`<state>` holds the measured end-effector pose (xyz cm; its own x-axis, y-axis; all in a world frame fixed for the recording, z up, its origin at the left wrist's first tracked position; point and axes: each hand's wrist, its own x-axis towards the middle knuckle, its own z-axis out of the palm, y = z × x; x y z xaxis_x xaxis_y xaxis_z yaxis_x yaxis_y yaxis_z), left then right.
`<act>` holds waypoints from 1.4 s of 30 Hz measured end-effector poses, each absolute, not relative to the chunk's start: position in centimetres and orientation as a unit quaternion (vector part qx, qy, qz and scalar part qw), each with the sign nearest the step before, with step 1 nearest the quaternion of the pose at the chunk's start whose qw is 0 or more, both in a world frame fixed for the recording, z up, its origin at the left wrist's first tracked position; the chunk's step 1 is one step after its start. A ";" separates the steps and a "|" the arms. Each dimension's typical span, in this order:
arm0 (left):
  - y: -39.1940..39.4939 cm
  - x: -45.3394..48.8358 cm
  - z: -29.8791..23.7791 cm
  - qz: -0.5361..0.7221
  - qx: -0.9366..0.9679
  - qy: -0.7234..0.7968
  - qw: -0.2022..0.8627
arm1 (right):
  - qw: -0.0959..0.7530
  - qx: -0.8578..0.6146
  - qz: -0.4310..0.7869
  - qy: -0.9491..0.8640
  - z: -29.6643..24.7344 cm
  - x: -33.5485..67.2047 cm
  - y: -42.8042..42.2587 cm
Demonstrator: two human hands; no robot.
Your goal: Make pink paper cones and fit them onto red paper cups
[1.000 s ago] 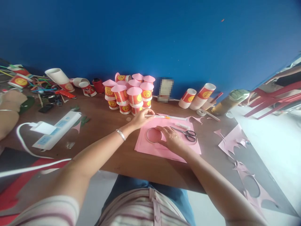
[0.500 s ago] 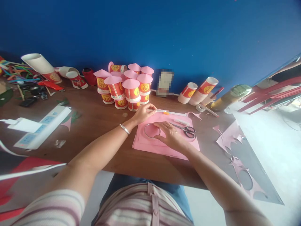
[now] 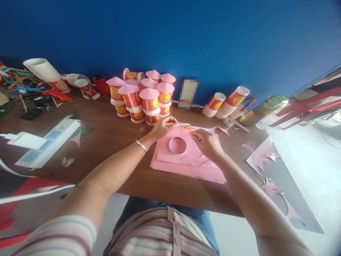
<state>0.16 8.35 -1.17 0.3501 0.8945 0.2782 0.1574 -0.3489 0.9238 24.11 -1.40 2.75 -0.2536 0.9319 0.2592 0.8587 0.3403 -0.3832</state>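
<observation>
My left hand [image 3: 164, 128] is closed around a slim white pen-like stick [image 3: 179, 124], its tip pointing right along the top edge of a stack of pink paper [image 3: 170, 165]. A round ring [image 3: 169, 151] lies flat on the top sheet, between my hands and touched by neither. My right hand [image 3: 206, 142] hovers over the right part of the paper, thumb and fingers pinched together; what they hold, if anything, I cannot make out. Just left of its fingertips is a small orange piece [image 3: 189, 127]. The scissors are out of sight.
Red cups with pink cone tops [image 3: 149, 101] stand stacked at the back. Cardboard tubes [image 3: 214, 105] and a gold bottle [image 3: 263, 110] are at the back right. Pink paper scraps [image 3: 262, 156] lie right, a white power strip [image 3: 50, 142] left.
My right hand has left the ring, moved right and up, and closed into a pinch. The ring sits slightly further right. The scissors no longer show. My left hand has barely moved.
</observation>
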 end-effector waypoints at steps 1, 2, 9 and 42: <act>8.4 0.1 -1.1 0.429 0.700 0.375 0.430 | 0.195 -0.597 0.047 -0.777 2.7 24.3 -1.1; 8.4 0.1 -1.1 0.429 0.700 0.374 0.430 | 0.165 -0.620 0.018 -0.766 2.6 24.3 -0.8; 8.7 0.0 -1.4 0.443 0.694 0.369 0.431 | 0.075 -0.640 -0.006 -0.764 2.5 23.3 1.1; 8.3 0.1 -1.2 0.426 0.713 0.360 0.425 | 0.478 -0.524 0.477 -0.520 1.6 24.7 2.4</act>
<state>0.12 8.32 -1.21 0.3778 0.8756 0.3010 0.1524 -0.3794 0.9126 24.71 2.38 1.57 0.0054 1.0000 -0.0029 0.0891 -0.0034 -0.9960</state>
